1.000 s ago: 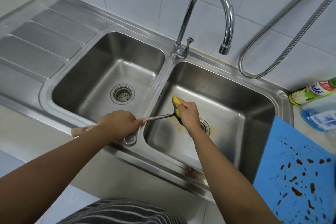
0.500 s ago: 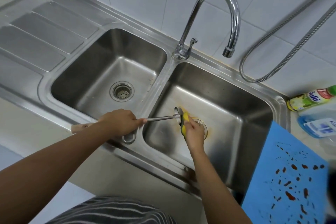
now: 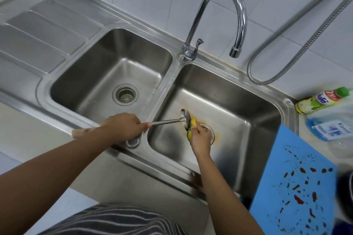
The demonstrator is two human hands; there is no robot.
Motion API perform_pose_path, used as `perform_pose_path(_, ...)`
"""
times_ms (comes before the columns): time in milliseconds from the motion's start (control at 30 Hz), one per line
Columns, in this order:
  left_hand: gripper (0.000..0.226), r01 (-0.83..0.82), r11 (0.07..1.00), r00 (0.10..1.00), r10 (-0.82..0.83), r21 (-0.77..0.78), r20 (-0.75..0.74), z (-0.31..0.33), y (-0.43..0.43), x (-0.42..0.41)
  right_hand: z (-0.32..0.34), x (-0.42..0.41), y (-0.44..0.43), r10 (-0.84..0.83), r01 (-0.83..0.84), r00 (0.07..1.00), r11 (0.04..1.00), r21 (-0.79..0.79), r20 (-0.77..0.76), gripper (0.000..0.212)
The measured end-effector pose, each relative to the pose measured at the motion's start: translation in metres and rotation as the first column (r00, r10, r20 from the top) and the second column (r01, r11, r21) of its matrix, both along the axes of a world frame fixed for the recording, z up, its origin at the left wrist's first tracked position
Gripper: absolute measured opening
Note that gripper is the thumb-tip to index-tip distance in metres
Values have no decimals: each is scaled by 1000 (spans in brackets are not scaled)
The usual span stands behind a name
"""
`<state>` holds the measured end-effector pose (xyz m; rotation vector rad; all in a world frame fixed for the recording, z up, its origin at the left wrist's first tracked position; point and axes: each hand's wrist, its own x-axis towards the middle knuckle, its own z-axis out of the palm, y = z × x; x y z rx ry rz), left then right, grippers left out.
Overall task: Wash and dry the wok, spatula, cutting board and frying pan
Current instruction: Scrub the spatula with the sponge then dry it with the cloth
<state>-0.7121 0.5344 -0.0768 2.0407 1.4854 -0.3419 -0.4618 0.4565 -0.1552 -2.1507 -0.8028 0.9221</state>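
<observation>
The left hand [image 3: 122,126] is clenched around the spatula [image 3: 165,121], gripping it where the wooden handle meets the metal shaft. The wooden end sticks out behind the wrist over the front rim of the sink [image 3: 193,178]. The shaft crosses the divider between the two basins, and the blade hangs over the floor of the right basin [image 3: 242,105], near its left wall and just beside the drain.

The right hand [image 3: 201,140] grasps a yellow and green sponge [image 3: 192,124], fingers curled round it, and presses it against the spatula's blade. Yellowish residue marks the basin floor around the drain below them.

The left basin [image 3: 107,70] holds only its round strainer [image 3: 125,94]. The ridged draining board [image 3: 38,28] runs off toward the sink's left end. The curved tap [image 3: 221,13] rises from the back rim between the basins, with its spout over the right basin's back edge. A metal hose [image 3: 298,30] loops along the tiled wall behind.

At the sink's right end, a blue cutting board [image 3: 298,187] spotted with red-brown stains overlaps the right basin's front right corner. Behind it, on the counter by the back right corner, a dish soap bottle [image 3: 322,99] lies on its side next to a blue pouch [image 3: 330,128]. A dark object [image 3: 346,187] shows at the right edge, but it is too cropped to tell what it is.
</observation>
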Motion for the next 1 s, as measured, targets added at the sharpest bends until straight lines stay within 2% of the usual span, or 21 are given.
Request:
perform_pose_path(133, 70, 20, 1000, 1000, -19, 17, -22, 0, -3, 0, 15, -10, 11, 135, -136, 991, 989, 57, 22, 39)
perform_pose_path(200, 71, 23, 1000, 999, -22, 11, -27, 1, -3, 1, 24, -14, 27, 173, -171, 985, 983, 60, -29, 42)
perform_pose_path(267, 72, 32, 999, 999, -32, 29, -30, 1, -2, 1, 20, -7, 45, 105, -103, 990, 994, 29, -96, 45)
perform_pose_path(367, 75, 49, 998, 998, -48, 27, -32, 0, -2, 0, 11, 11, 57, 37, -48, 986, 997, -64, -164, 31)
perform_pose_path(433, 74, 48, 998, 998, -47, 28, -49, 0, -2, 0, 11, 15, 53, 13, -35, 984, 992, -122, -180, 28)
perform_pose_path(567, 72, 42, 998, 997, -40, 37, -64, 1, -4, -1, 9, 1, 36, 86, -86, 995, 996, -4, -45, 34)
perform_pose_path(667, 69, 47, 999, 997, -45, 26, -54, 6, -2, 1, 10, -5, 23, 137, -137, 991, 990, 33, -6, 34)
perform_pose_path(800, 70, 35, 999, 999, -35, 32, -11, 3, -3, -2, 5, 3, 6, 59, -58, 998, 998, -15, 35, 45)
perform_pose_path(867, 72, 11, 999, 1000, -13, 46, 29, 1, -6, -4, 19, -1, -5, 71, -73, 996, 997, 21, 60, 30)
perform_pose_path(1000, 74, -2, 999, 990, -5, 49, 141, 11, -8, 13, 47, 6, -25, 57, -90, 971, 987, 131, 233, 42)
